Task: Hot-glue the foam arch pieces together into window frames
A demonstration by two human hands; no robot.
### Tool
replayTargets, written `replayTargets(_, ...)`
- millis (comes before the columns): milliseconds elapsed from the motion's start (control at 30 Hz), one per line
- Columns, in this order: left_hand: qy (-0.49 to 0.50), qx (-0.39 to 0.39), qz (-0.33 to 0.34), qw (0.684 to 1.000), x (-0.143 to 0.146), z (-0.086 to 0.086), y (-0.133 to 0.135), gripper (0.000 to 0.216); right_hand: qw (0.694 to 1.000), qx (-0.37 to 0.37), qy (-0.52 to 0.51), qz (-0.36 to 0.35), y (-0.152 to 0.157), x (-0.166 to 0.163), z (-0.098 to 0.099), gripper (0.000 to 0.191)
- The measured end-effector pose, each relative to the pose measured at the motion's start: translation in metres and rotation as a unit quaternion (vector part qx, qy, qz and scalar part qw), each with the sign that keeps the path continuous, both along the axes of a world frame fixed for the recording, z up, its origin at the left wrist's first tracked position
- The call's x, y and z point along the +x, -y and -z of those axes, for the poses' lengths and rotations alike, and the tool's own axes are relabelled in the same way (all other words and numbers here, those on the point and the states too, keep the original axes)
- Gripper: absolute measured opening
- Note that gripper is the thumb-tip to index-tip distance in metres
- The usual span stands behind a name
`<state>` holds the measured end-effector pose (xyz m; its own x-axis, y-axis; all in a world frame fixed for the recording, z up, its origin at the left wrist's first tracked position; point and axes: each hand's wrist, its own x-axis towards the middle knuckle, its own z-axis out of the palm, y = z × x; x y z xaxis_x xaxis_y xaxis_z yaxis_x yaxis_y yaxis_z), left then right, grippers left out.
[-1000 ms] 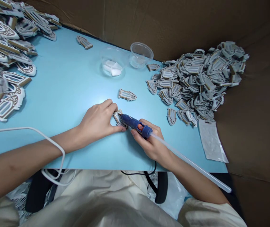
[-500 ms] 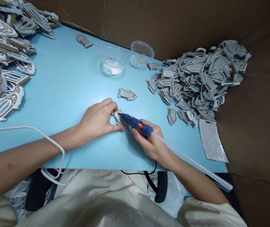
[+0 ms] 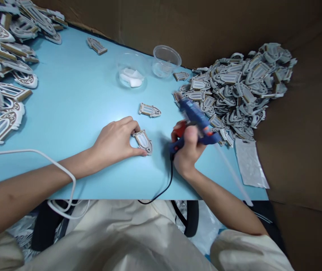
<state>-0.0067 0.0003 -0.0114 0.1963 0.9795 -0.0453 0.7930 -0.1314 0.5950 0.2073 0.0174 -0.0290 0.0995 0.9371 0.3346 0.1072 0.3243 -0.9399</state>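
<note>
On the blue table, my left hand [image 3: 117, 140] pinches a small arched window-shaped piece [image 3: 143, 141], white and grey with gold edging, between thumb and fingers. My right hand [image 3: 187, 150] is wrapped round a blue glue gun [image 3: 196, 114] with an orange-red trigger, raised to the right of that piece. The gun's nozzle points up and away, apart from the piece. A long clear glue stick [image 3: 234, 175] sticks out of its back, and motion blurs the gun. A similar arched piece [image 3: 149, 110] lies just beyond my left hand.
Large ornate arched pieces [image 3: 5, 94] are heaped at the left. Many small ones form a pile [image 3: 234, 82] at the right. Two clear plastic cups [image 3: 166, 60] stand at the back by a cardboard wall [image 3: 206, 30]. A white cable [image 3: 50, 158] crosses my left forearm.
My right hand has lifted the glue gun off the small piece and swung it up to the right. My left hand stays on the piece, now more fully visible.
</note>
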Motion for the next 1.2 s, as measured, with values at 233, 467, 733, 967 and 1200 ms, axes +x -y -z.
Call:
replayTargets(233, 0.008, -0.009, -0.005, 1.000, -0.002, -0.001, -0.001, 0.048, 0.977, 0.109, -0.023, 0.184, -0.017, 0.055, -0.026, 0.039)
replayTargets(467, 0.034, 0.122, 0.037, 0.991, -0.011, 0.019, 0.005, 0.035, 0.701, -0.256, 0.601, 0.287, 0.043, 0.179, -0.055, 0.034)
replayTargets(733, 0.055, 0.194, 0.072, 0.977, -0.014, 0.029, -0.002, 0.049, 0.671, -0.258, 0.645, 0.257, 0.052, 0.194, -0.056, 0.054)
replayTargets(967, 0.004, 0.054, 0.063, 0.997, -0.012, 0.004, -0.001, 0.045, 0.854, -0.062, 0.461, -0.234, 0.006, 0.072, -0.041, 0.046)
replayTargets(1200, 0.086, 0.178, 0.106, 0.974, -0.012, 0.007, 0.001, 0.041, 0.914, -0.182, 0.156, -0.327, -0.021, 0.010, -0.014, 0.030)
